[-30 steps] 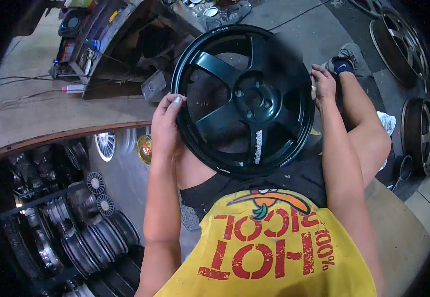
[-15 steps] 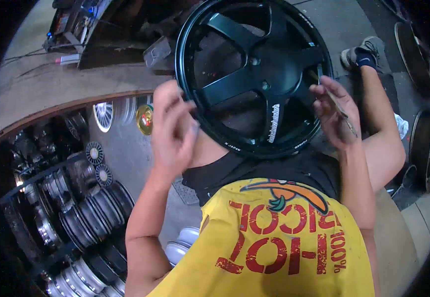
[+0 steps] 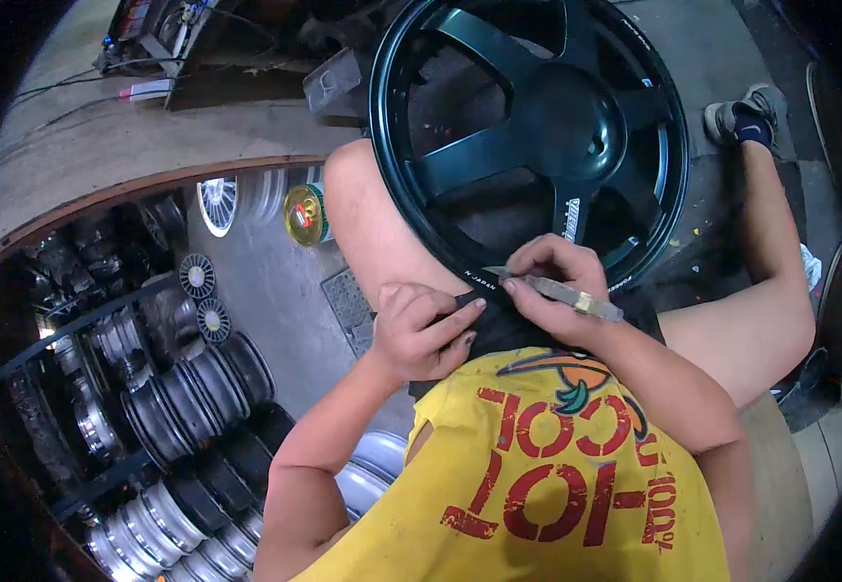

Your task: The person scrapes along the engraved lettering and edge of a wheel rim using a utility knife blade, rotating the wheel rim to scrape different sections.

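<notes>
A dark green, glossy five-spoke car wheel rim point(image 3: 571, 116) rests tilted across the thighs, with small white lettering on its lip. My right hand point(image 3: 561, 286) is closed around a slim utility knife point(image 3: 576, 297), its pointed tip at the lettered lower edge of the rim. My left hand point(image 3: 426, 330) lies just left of the tip, against the dark shorts. Its index finger stretches toward the rim lip, the thumb sits apart below, and the other fingers are curled; nothing shows in it.
Racks of stacked wheels point(image 3: 188, 398) fill the lower left. A gold-topped can point(image 3: 306, 215) stands on the floor beside the leg, near a silver wheel point(image 3: 217, 206). A clear plastic container point(image 3: 333, 82) sits at the workbench edge. More wheels point(image 3: 840, 320) lean on the right.
My right hand has swung from the rim's right side to its lower edge, bringing the knife tip there. My left hand has dropped toward the shorts. The view has shifted slightly.
</notes>
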Demonstrator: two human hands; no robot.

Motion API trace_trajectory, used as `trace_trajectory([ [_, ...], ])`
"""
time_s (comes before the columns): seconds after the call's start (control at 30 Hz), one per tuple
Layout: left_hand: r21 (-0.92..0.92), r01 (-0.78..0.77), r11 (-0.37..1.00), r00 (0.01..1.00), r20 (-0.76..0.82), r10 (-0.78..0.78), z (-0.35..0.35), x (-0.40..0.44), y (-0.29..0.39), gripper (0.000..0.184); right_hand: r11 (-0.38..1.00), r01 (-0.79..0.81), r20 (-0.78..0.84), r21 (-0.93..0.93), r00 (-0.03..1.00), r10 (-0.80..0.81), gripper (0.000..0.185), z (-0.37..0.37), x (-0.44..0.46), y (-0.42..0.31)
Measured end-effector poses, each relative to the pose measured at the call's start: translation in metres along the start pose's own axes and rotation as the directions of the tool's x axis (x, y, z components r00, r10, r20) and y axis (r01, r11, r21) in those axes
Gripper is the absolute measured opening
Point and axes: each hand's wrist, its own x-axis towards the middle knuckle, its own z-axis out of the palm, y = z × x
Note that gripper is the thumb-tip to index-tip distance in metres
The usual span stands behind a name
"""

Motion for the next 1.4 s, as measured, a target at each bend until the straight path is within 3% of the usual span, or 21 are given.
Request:
trace_trajectory([
  [0.13, 0.063, 0.021, 0.998, 1.0, 0.011, -0.022, 0.006, 0.004, 0.003, 0.05, 0.996, -0.004, 0.042, -0.093, 0.999, 0.008, 0.02, 0.012, 0.001, 0.01],
  [0.2, 0.077, 0.02, 0.997, 1.0, 0.016, -0.021, 0.007, 0.006, 0.005, 0.05, 0.98, 0.121, 0.008, -0.156, 0.993, -0.121, 0.02, 0.012, 0.002, 0.02],
  [0.5, 0.16, 0.073, 0.984, 0.996, 0.044, -0.081, 0.007, 0.008, 0.008, 0.05, 0.979, 0.15, 0.059, -0.137, 0.988, -0.143, 0.016, 0.009, 0.003, 0.027],
  [0.87, 0.059, 0.067, 0.996, 0.998, -0.008, -0.066, 0.007, 0.003, 0.004, 0.049, 0.979, 0.155, 0.042, -0.133, 0.988, -0.151, 0.018, 0.013, 0.003, 0.026],
  [0.93, 0.062, 0.065, 0.996, 0.998, -0.008, -0.064, 0.006, 0.004, 0.004, 0.049, 0.964, 0.175, 0.094, -0.2, 0.983, -0.159, 0.017, 0.01, 0.005, 0.021],
  [1.4, 0.07, 0.066, 0.995, 0.998, -0.022, -0.065, 0.006, 0.006, 0.006, 0.046, 0.97, 0.171, 0.061, -0.174, 0.985, -0.163, 0.015, 0.014, 0.006, 0.021],
])
